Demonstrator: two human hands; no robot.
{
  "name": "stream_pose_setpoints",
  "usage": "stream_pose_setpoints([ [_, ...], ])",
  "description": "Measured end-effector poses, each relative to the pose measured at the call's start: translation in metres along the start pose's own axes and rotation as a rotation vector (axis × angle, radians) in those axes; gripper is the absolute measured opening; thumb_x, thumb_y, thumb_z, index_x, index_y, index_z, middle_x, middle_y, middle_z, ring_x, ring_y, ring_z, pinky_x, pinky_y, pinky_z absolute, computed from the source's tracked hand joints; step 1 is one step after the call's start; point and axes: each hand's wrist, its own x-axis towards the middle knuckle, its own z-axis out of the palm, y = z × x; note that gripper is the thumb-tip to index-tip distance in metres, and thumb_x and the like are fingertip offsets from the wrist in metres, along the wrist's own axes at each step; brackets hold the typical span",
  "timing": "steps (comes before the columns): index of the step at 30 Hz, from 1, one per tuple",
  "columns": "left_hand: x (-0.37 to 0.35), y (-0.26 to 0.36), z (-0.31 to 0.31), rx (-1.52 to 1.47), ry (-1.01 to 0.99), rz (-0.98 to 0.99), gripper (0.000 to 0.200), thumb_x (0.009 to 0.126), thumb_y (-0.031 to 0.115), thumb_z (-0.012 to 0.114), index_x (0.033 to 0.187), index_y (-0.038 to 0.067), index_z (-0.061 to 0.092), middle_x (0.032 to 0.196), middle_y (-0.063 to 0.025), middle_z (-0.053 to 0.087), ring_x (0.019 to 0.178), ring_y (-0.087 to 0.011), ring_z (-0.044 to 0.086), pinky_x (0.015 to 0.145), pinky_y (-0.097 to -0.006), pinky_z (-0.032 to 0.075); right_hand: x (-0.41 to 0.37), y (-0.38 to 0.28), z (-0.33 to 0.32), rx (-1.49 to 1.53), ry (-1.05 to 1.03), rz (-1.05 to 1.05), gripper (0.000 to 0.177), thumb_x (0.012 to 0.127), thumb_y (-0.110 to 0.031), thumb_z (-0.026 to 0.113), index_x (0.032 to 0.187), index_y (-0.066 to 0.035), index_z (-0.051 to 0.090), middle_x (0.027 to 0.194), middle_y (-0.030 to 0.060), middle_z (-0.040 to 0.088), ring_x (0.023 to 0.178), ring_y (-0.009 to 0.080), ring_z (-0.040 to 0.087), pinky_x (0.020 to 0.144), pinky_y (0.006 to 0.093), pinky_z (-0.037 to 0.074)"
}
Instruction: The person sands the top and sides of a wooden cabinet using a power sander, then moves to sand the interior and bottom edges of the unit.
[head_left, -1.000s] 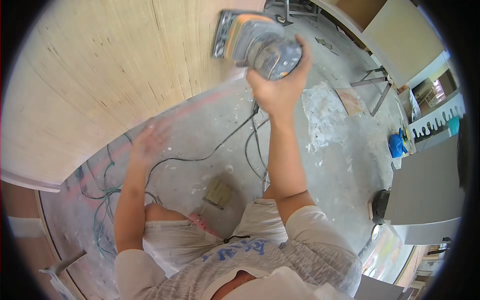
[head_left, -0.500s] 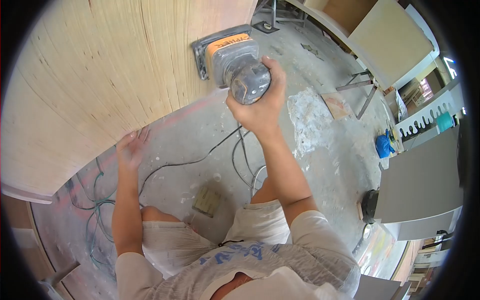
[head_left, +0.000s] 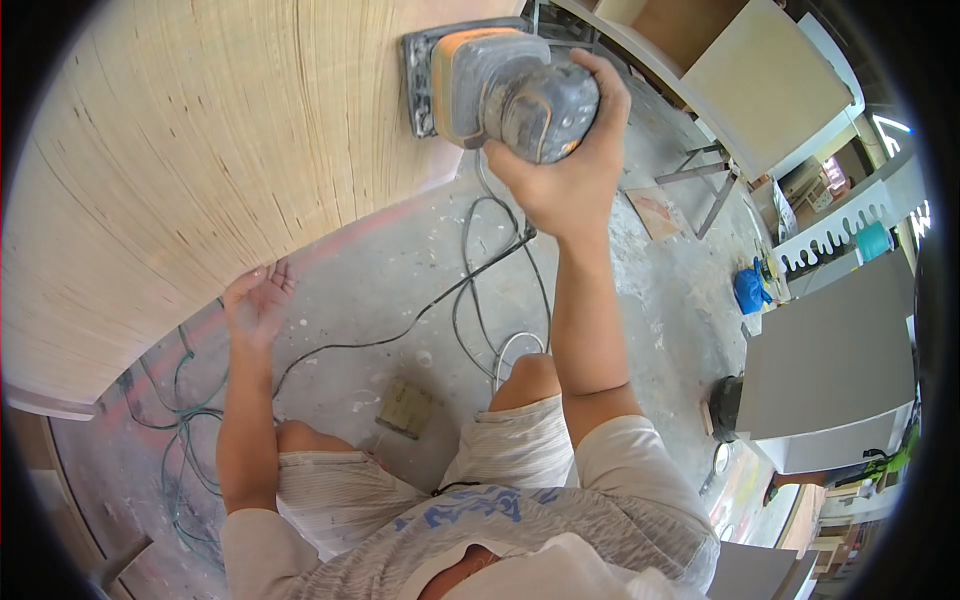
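Note:
A dusty electric sander (head_left: 500, 85), grey with an orange band, has its flat pad against a large pale wooden panel (head_left: 230, 130). My right hand (head_left: 575, 185) is wrapped round its rounded body, near the panel's right edge. At the panel's lower edge is my left hand (head_left: 260, 300), palm up, with its fingers apart and their tips touching or just behind the edge. Nothing shows in that palm. A dark power cord (head_left: 430, 305) trails across the floor below the sander.
Between my knees on the concrete floor (head_left: 350, 300) lies a small square block (head_left: 405, 408). Green cords (head_left: 190, 420) lie at left. To the right stand a cabinet (head_left: 770, 85) on metal trestles, a blue bag (head_left: 750, 290) and a grey panel (head_left: 830, 355).
My right hand has moved the sander up and to the right along the panel. The left hand stays at the lower edge, its fingers a little more spread.

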Motion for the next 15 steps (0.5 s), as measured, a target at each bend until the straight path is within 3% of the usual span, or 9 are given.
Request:
stream_pose_setpoints([
  [4, 0.002, -0.001, -0.001, -0.015, -0.001, -0.002, 0.039, 0.073, 0.006, 0.066, 0.11, 0.006, 0.058, 0.112, -0.0069, 0.06, 0.113, -0.0251, 0.049, 0.096, -0.0381, 0.039, 0.009, -0.003, -0.008, -0.031, -0.04, 0.027, 0.078, 0.055, -0.012, 0.077, 0.126, -0.006, 0.045, 0.108, 0.0104, 0.054, 0.094, 0.0214, 0.056, 0.085, 0.0326, 0.047],
  [9, -0.001, 0.002, 0.002, -0.028, 0.015, -0.014, 0.042, 0.072, 0.001, 0.064, 0.114, 0.005, 0.055, 0.108, -0.0067, 0.061, 0.107, -0.0236, 0.053, 0.094, -0.0375, 0.041, -0.027, -0.012, 0.002, -0.1, -0.121, 0.052, 0.075, 0.057, -0.01, 0.076, 0.125, -0.001, 0.045, 0.108, 0.013, 0.055, 0.097, 0.0232, 0.057, 0.087, 0.0335, 0.047],
  [15, -0.003, 0.001, 0.011, 0.018, 0.047, -0.003, 0.042, 0.072, 0.0, 0.063, 0.113, 0.005, 0.054, 0.107, -0.0056, 0.06, 0.103, -0.0229, 0.054, 0.092, -0.0377, 0.042, -0.036, -0.003, 0.018, -0.001, 0.018, 0.056, 0.081, 0.057, -0.011, 0.077, 0.129, -0.001, 0.04, 0.109, 0.0138, 0.054, 0.097, 0.0241, 0.057, 0.086, 0.0342, 0.047],
])
